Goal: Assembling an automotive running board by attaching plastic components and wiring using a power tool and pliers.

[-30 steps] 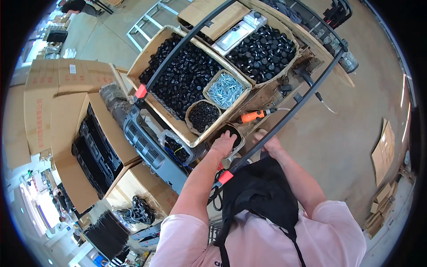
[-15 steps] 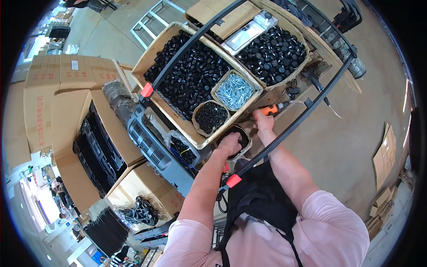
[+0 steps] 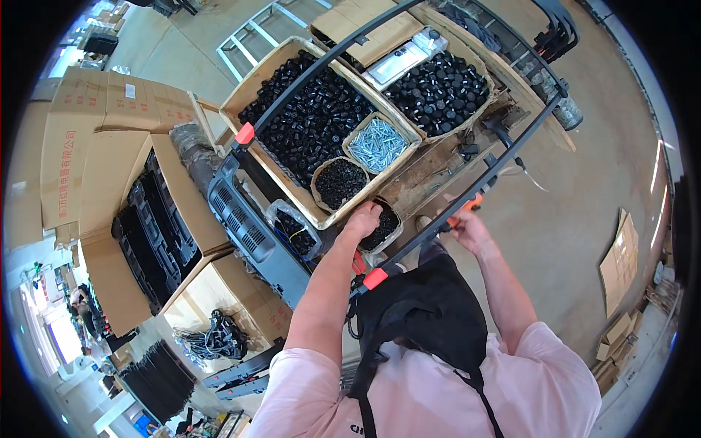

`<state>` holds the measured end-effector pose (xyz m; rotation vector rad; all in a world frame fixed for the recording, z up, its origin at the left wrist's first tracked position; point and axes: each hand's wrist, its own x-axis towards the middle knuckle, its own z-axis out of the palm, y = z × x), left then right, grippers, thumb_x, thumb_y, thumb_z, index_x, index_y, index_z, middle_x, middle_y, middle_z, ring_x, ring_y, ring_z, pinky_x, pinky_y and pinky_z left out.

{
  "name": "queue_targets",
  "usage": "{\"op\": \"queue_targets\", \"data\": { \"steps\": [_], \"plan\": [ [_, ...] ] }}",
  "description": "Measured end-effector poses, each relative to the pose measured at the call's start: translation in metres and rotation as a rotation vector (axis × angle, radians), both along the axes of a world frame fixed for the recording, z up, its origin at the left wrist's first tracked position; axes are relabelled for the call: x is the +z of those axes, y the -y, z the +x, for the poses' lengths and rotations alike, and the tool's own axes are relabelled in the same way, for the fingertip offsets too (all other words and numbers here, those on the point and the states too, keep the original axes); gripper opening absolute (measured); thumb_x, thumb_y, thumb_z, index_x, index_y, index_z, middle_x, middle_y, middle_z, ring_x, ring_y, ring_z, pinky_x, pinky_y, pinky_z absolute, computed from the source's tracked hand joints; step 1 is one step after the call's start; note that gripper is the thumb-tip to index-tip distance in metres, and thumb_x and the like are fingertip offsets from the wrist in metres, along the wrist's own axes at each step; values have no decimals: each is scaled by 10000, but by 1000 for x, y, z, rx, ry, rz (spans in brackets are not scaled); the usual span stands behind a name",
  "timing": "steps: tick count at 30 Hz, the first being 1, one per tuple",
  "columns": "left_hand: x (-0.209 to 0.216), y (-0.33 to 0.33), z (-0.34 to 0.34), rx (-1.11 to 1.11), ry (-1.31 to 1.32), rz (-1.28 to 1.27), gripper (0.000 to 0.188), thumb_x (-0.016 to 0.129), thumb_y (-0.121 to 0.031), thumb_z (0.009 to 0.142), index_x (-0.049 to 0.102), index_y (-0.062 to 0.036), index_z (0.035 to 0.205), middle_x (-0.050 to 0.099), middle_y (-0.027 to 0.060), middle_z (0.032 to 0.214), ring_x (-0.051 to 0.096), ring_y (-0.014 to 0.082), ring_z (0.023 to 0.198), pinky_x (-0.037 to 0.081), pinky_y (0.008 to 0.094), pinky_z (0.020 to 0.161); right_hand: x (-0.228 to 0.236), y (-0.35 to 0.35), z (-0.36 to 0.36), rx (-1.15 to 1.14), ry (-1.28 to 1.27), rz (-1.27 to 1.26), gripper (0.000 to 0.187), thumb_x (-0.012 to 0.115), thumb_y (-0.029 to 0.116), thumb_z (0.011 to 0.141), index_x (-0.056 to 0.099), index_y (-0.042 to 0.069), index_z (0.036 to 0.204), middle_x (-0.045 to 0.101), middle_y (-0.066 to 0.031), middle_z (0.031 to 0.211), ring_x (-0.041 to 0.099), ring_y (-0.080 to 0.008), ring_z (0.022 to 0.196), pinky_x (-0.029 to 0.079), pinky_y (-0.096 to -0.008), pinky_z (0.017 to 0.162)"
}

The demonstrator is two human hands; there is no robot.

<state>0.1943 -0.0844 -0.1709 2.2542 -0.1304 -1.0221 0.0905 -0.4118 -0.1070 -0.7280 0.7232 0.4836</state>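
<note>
My left hand (image 3: 363, 219) is at the far left edge of a small bin (image 3: 395, 241) of small black parts, probably screws. Its fingers are curled together, and whatever they pinch is too small to make out. To the right, my right hand (image 3: 472, 232) grips an orange power screwdriver (image 3: 467, 209), partly hidden behind the dark bar of a frame (image 3: 438, 220) with red end pieces. Just beyond my left hand stands a large cardboard tray (image 3: 325, 217) of black knob-like parts, with a box of silver screws (image 3: 376, 146) and a round tub of tiny black screws (image 3: 340, 182) inside.
A second carton (image 3: 482, 109) holds round black caps. At left, a grey vented panel (image 3: 248, 230) lies beside an open carton of black mouldings (image 3: 157, 230). Another tool (image 3: 504, 135) lies at the bench's right. Flat cardboard (image 3: 619, 263) lies on the floor at right.
My right hand has carried the screwdriver from over the bench to the right and nearer, beside the frame bar. My left hand has risen from inside the small bin to its edge.
</note>
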Motion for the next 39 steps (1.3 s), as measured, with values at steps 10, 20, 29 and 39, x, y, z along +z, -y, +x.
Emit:
{"op": "queue_targets", "data": {
  "steps": [10, 20, 29, 39],
  "plan": [
    [69, -3, -7, 798, -761, -571, 179, 518, -217, 1109, 613, -67, 1126, 582, 20, 857, 462, 92, 615, 313, 228, 468, 86, -9, -69, 35, 280, -407, 666, 743, 75, 907, 471, 51, 1515, 681, -162, 1291, 705, -248, 1091, 639, -394, 773],
    [158, -2, -35, 961, -754, -1464, 207, 597, -289, 1102, 638, -86, 1100, 643, 51, 992, 557, 136, 762, 417, 215, 508, 220, -12, -45, 313, 890, -971, 511, 821, 46, 862, 629, 46, 1336, 757, -120, 1234, 719, -207, 1144, 560, -369, 1019],
    [191, 16, -68, 1079, -531, -1591, 266, 635, -331, 1091, 686, -92, 1196, 669, 13, 946, 582, 133, 731, 461, 237, 562, 257, -42, -15, 192, 1045, -710, 587, 777, 22, 851, 516, 9, 1377, 706, -180, 1301, 679, -274, 1226, 514, -445, 1114],
    [206, 22, -115, 1474, -303, -1495, 291, 629, -330, 1097, 675, -91, 1256, 681, -23, 948, 578, 75, 713, 437, 209, 537, 240, -84, 24, 324, 1170, -430, 573, 782, 39, 894, 498, 10, 1391, 697, -205, 1300, 669, -309, 1264, 530, -466, 1105]
  ]
}}
